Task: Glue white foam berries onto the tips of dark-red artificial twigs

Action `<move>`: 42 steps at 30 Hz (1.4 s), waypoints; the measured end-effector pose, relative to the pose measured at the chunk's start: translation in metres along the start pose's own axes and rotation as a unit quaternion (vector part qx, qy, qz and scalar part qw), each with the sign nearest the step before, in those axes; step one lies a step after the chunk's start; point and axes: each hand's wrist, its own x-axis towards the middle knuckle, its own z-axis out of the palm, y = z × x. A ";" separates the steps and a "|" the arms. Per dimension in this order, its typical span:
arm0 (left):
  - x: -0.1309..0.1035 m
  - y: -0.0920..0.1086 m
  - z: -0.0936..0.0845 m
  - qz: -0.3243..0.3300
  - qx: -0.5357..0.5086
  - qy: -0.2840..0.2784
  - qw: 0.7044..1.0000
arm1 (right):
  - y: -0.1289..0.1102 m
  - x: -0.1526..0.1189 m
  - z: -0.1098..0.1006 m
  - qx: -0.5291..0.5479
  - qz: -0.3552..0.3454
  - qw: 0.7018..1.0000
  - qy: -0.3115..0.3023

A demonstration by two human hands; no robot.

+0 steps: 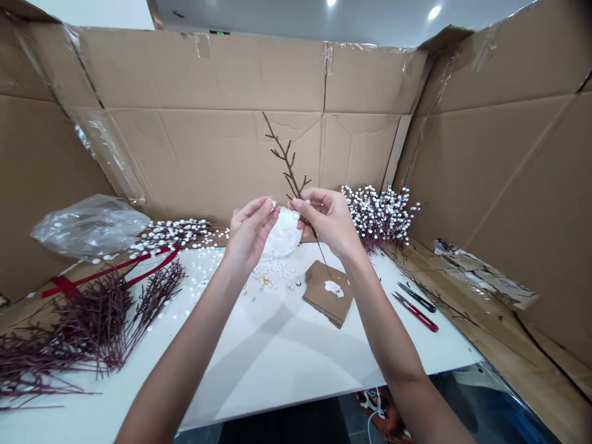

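My right hand [332, 223] grips a brown artificial twig [284, 154] by its lower part. The twig stands nearly upright, its bare forked tips pointing up and its thin stem hanging below my fingers. My left hand [250, 233] is closed in a pinch on a small white berry [274, 203], a short way left of the twig. Behind my hands lies a white heap [283, 237], partly hidden by them. Below the right hand, a cardboard square [319, 296] carries a white glue-like blob [333, 288].
Bare brown twigs [102, 314] with a red ribbon [155, 265] lie at left. White-berried stems [180, 231] and a plastic bag [92, 225] are behind them. More berried stems [379, 213] stand at right rear. Red snips [419, 313] and black snips [419, 298] lie right.
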 end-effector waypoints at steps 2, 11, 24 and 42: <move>0.001 0.006 0.017 0.006 -0.054 -0.013 0.998 | -0.002 0.000 -0.001 0.012 -0.005 1.000 0.009; 0.003 -0.003 0.034 -0.009 -0.129 -0.042 0.991 | -0.003 0.000 -0.003 -0.023 -0.067 0.997 -0.008; -0.002 0.000 0.033 -0.020 -0.144 -0.045 0.988 | -0.007 -0.006 -0.001 -0.057 -0.073 0.996 0.007; -0.008 0.005 0.038 -0.007 -0.153 -0.046 0.987 | -0.011 -0.007 -0.001 -0.045 -0.102 0.994 0.008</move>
